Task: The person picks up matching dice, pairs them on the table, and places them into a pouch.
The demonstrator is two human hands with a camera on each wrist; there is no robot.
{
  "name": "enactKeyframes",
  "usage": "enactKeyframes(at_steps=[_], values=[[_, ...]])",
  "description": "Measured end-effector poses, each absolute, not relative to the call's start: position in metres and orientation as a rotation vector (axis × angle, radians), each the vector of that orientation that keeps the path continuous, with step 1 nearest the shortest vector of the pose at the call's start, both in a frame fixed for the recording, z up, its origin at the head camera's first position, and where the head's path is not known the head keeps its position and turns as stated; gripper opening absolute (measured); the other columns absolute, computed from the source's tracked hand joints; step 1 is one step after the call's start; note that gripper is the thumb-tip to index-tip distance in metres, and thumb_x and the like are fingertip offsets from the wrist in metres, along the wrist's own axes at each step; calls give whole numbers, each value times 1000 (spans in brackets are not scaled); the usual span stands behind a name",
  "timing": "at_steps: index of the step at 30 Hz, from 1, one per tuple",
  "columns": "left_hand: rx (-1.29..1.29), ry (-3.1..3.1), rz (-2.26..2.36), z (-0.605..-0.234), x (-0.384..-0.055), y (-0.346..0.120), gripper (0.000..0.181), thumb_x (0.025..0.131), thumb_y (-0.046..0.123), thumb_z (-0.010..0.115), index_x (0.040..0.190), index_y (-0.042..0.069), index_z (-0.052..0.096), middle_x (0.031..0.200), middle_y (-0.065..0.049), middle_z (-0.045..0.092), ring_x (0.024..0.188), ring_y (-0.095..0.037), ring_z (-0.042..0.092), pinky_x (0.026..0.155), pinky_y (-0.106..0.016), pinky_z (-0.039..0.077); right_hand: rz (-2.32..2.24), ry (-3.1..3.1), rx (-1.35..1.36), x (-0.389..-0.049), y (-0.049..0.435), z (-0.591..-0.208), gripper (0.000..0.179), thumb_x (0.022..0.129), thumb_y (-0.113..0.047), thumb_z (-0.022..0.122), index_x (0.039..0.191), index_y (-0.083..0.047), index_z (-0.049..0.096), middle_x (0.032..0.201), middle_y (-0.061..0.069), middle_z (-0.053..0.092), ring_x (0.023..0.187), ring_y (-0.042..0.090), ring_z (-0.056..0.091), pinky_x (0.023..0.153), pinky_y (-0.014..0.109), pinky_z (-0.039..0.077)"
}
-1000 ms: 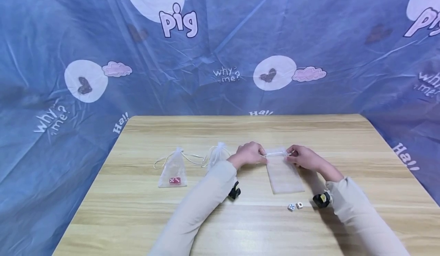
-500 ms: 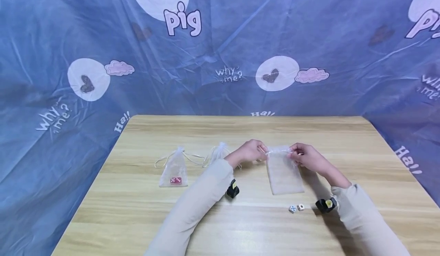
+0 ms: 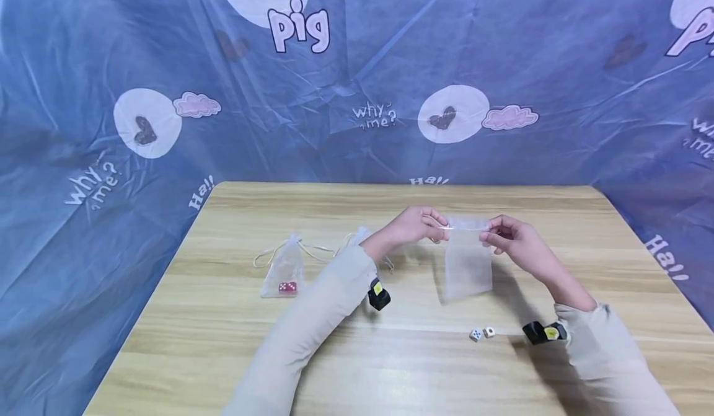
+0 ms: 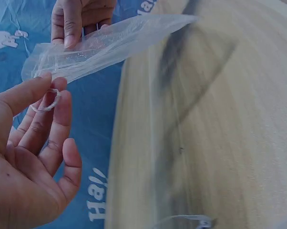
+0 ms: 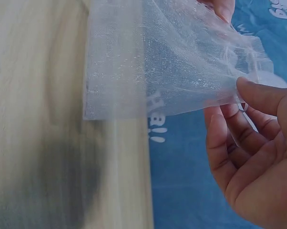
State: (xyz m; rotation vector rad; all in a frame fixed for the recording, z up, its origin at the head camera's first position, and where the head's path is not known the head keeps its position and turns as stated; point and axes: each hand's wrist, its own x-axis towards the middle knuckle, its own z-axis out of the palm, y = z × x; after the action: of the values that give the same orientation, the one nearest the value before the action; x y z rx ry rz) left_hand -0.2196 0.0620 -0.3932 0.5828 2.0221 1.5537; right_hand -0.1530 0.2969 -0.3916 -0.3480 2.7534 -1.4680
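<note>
A sheer white drawstring pouch [image 3: 468,261] hangs between both hands, its mouth end up and its body above the table. My left hand [image 3: 419,225] pinches its top left corner between thumb and fingertips; a loop of white cord [image 4: 47,106] lies over those fingers in the left wrist view. At the opposite corner my right hand [image 3: 515,242] pinches the fabric near the cord channel, thumb [image 5: 260,95] on top. Through the mesh no contents show. Nearer the person, two white dice [image 3: 482,333] lie side by side on the wood, one with blue pips.
Left on the wooden table [image 3: 184,341] stands a tied sheer pouch [image 3: 284,267] with red dice [image 3: 287,286] inside. Another tied pouch [image 3: 361,236] sits beside it, mostly hidden behind the left arm. A blue printed cloth [image 3: 334,143] hangs behind the table.
Both hands have raised the pouch from lying on the table, so it now hangs more upright and slightly farther right. The white dice and the tied pouches have stayed put.
</note>
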Motion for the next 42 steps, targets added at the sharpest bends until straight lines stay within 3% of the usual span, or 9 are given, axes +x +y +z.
enactKeyframes(at_steps=[6, 13, 21, 29, 34, 42], values=[[694, 2094, 1474, -378, -218, 64, 31, 86, 15, 73, 114, 6, 65, 96, -10, 73, 94, -28, 68, 92, -35, 53, -1496, 2841, -366, -147, 294, -384, 13, 92, -2, 61, 100, 8, 57, 78, -18, 62, 70, -2, 59, 61, 19, 52], [892, 2177, 1336, -373, -217, 64, 33, 85, 16, 73, 117, 7, 65, 109, -7, 70, 91, -7, 63, 81, -15, 51, -1453, 2904, -373, -138, 291, -381, 12, 91, 0, 61, 101, 6, 60, 83, -29, 57, 73, -6, 59, 62, 15, 50], [950, 2173, 1294, -379, -213, 60, 30, 83, 17, 76, 110, 10, 67, 94, 0, 69, 84, -6, 61, 79, -16, 50, -1456, 2884, -454, -130, 289, -388, 11, 89, 1, 63, 99, 4, 64, 90, -28, 59, 80, -8, 60, 66, 15, 52], [1009, 2147, 1232, -381, -204, 60, 28, 80, 16, 78, 105, 9, 67, 99, 0, 68, 87, -5, 61, 82, -14, 49, -1493, 2820, -487, -120, 287, -394, 13, 89, 3, 62, 102, 5, 64, 92, -21, 62, 81, -7, 61, 69, 15, 52], [1013, 2137, 1234, -387, -201, 62, 30, 78, 13, 79, 103, 7, 63, 98, -2, 67, 87, -5, 61, 83, -13, 49, -1523, 2803, -521, -118, 286, -398, 14, 89, 4, 62, 103, 6, 63, 93, -25, 61, 83, -6, 62, 71, 14, 53], [1062, 2124, 1179, -391, -199, 62, 52, 76, 12, 81, 122, 7, 55, 96, -2, 62, 83, -5, 55, 77, -13, 47, -1512, 2797, -525, -113, 286, -400, 14, 89, 3, 62, 102, 5, 63, 93, -28, 61, 83, -5, 62, 71, 13, 52]])
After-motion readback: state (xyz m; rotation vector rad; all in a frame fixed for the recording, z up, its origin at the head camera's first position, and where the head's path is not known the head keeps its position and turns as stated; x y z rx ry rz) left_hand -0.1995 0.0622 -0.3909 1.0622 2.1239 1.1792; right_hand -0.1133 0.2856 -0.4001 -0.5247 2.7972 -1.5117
